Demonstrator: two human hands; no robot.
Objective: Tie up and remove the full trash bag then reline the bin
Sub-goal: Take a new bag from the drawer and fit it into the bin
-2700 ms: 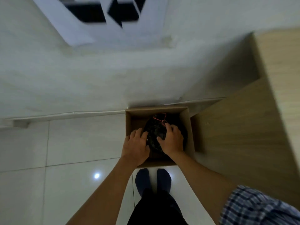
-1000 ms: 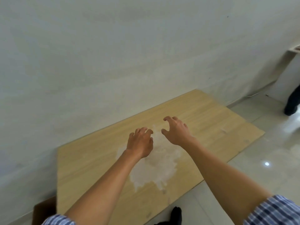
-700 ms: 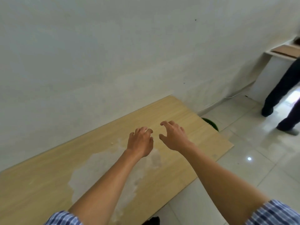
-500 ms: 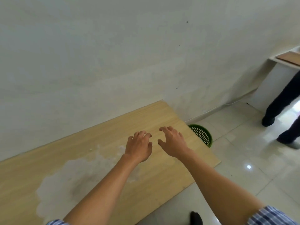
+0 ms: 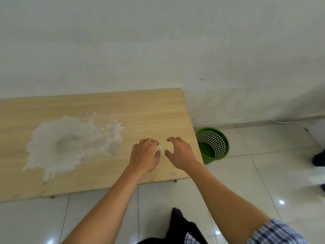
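Left hand [image 5: 144,155] and right hand [image 5: 181,153] loosely curled, holding nothing, above wooden board [image 5: 140,111]; green bin [image 5: 212,144] unlined; risk: no liner in view, reline may stall

Soft, even daylight; lamp glints on floor tiles [image 5: 281,202]; edges bowed.

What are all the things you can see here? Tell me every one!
Bin: one, green with holes, on the floor beside the board's right end, no liner visible.
Wooden board: one, light tan, along the wall.
Stain: one, whitish, on the board.
Cable: one, white, along the wall's base.
Shoe: one, dark, far right edge.
Left hand: one, over the board, holding nothing.
Right hand: one, beside it, holding nothing.
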